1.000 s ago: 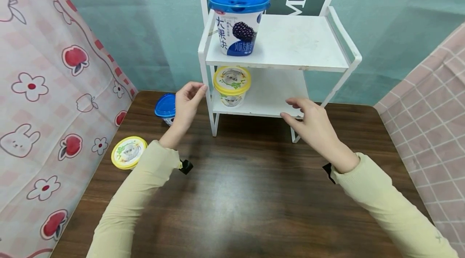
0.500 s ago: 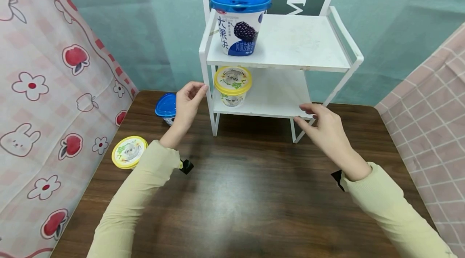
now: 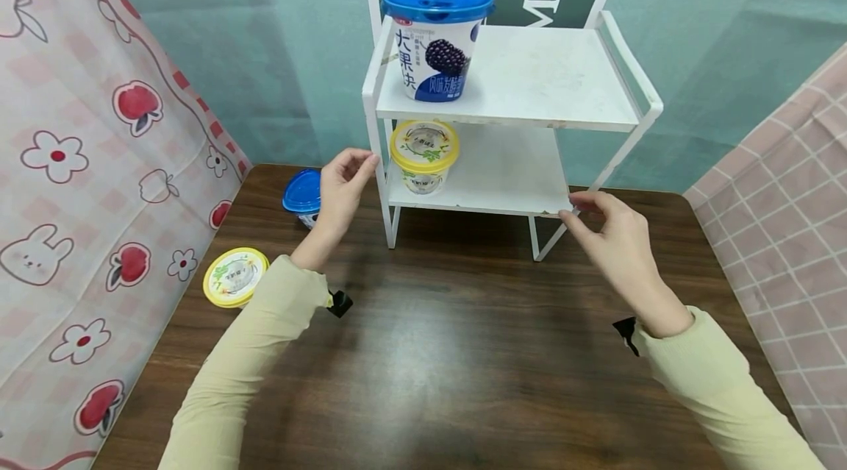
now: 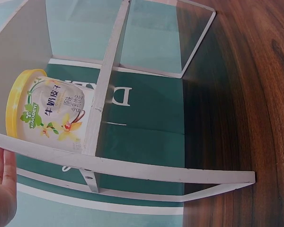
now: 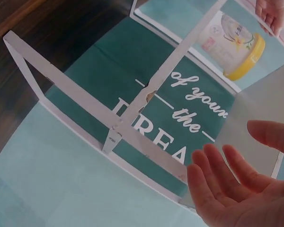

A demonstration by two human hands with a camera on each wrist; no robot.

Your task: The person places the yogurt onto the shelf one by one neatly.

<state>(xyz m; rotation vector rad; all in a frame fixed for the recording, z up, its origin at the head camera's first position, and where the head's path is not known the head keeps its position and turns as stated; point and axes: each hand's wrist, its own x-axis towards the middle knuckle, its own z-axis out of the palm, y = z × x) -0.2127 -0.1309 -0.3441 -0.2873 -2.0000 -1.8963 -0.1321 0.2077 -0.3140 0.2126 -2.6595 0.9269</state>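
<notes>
At the white two-tier rack (image 3: 542,73), its edges chipped, my left hand (image 3: 340,190) is narrowed, whether gripping I can't tell, my right hand (image 3: 620,243) loosely parted.

On the blue-lidded cup (image 3: 433,51), which stands on the top tier of the white shelf (image 3: 549,73), one can read 大果块 and, lower, 风味发酵 with an unclear last character. The yellow-lidded tub (image 4: 52,113) on the shelf's lower tier bears XIAODEYI, 牛奶皮子, 原味 and 含乳饮品. Behind the shelf, the dark green board (image 3: 509,5) carries in white "of your", "the", "DREA" in the right wrist view, and "MS", turned sideways, in the head view. Left of the shelf, the other yellow-lidded tub (image 3: 234,277) has lettering too small to read.
</notes>
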